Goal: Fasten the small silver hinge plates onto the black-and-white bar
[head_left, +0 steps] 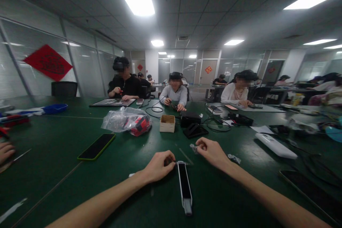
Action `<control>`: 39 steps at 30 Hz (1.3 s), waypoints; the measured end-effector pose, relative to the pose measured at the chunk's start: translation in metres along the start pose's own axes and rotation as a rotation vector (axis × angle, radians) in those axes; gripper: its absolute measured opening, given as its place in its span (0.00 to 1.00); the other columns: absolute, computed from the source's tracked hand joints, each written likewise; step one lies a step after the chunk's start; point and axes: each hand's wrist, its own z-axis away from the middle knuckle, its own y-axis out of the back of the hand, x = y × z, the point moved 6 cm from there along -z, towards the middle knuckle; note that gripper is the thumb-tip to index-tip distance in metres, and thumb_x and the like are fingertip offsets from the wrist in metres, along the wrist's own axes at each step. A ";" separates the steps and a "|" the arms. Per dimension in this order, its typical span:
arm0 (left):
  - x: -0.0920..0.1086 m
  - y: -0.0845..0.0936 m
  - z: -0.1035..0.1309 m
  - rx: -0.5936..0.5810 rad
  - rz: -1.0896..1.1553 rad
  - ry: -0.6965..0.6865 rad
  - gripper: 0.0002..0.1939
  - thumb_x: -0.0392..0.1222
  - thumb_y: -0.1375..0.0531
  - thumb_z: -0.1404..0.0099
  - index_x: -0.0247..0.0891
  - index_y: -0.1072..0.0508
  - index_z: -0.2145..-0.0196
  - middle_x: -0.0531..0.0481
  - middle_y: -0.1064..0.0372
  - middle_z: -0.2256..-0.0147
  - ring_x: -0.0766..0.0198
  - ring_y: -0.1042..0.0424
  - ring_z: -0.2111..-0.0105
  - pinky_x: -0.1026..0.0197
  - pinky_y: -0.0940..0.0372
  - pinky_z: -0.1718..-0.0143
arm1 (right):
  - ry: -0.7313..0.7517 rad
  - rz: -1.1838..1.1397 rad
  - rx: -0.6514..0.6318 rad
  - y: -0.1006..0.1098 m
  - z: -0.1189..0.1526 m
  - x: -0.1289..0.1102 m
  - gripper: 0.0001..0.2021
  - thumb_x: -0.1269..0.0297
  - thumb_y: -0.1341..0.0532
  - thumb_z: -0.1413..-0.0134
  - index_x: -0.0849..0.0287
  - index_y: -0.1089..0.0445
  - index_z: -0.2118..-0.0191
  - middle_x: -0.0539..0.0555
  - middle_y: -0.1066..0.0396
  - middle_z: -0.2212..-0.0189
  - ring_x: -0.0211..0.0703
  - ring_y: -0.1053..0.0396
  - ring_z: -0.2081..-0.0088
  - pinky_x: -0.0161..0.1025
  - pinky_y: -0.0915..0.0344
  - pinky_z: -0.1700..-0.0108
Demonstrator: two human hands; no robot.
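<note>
A slim, pen-like device [185, 185] with a white frame and a long black face lies on the green table, its grey end towards me. My left hand [160, 165] is closed at the device's far end, thumb and fingertips together; what they pinch, if anything, is too small to make out. Farther right, my right hand [211, 151] is closed in a pinch on a small clear plastic bag [193, 148], held low over the table. Another small plastic bag [234, 158] lies beside my right forearm. Between my hands is a thin clear strip [186, 156].
Ahead stand a small open cardboard box [167, 124], a black stand [195, 130] and a plastic bag with a red-and-black thing [139, 124]. A green-edged phone [96, 146] lies left; a white case [276, 146] and cables lie right. Several people work opposite; another person's hand [5, 152] is at far left.
</note>
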 end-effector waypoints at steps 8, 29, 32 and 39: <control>0.005 0.004 0.000 0.034 -0.045 -0.014 0.09 0.41 0.48 0.35 0.36 0.30 0.64 0.52 0.30 0.70 0.64 0.32 0.71 0.65 0.40 0.70 | -0.003 -0.318 -0.108 -0.027 0.021 -0.035 0.07 0.66 0.43 0.50 0.60 0.29 0.67 0.52 0.28 0.72 0.39 0.32 0.71 0.35 0.37 0.70; 0.003 0.010 -0.009 0.110 0.283 0.205 0.14 0.45 0.42 0.42 0.34 0.29 0.62 0.52 0.31 0.75 0.65 0.33 0.76 0.66 0.42 0.76 | 0.136 -0.282 -0.034 -0.029 0.035 -0.063 0.08 0.61 0.43 0.45 0.59 0.30 0.65 0.50 0.31 0.73 0.37 0.37 0.73 0.35 0.40 0.71; -0.005 0.022 -0.011 0.117 0.226 0.208 0.15 0.46 0.43 0.42 0.33 0.28 0.62 0.51 0.30 0.74 0.64 0.33 0.75 0.66 0.43 0.76 | 0.156 -0.200 -0.017 -0.025 0.037 -0.054 0.09 0.62 0.45 0.43 0.60 0.30 0.63 0.53 0.29 0.67 0.40 0.34 0.68 0.37 0.38 0.66; -0.028 0.026 -0.009 -0.011 0.114 0.286 0.15 0.47 0.43 0.43 0.35 0.25 0.63 0.50 0.28 0.75 0.62 0.31 0.75 0.65 0.42 0.76 | 0.152 -0.055 -0.070 -0.040 0.042 -0.021 0.10 0.62 0.47 0.41 0.60 0.32 0.60 0.55 0.31 0.65 0.44 0.34 0.63 0.42 0.36 0.59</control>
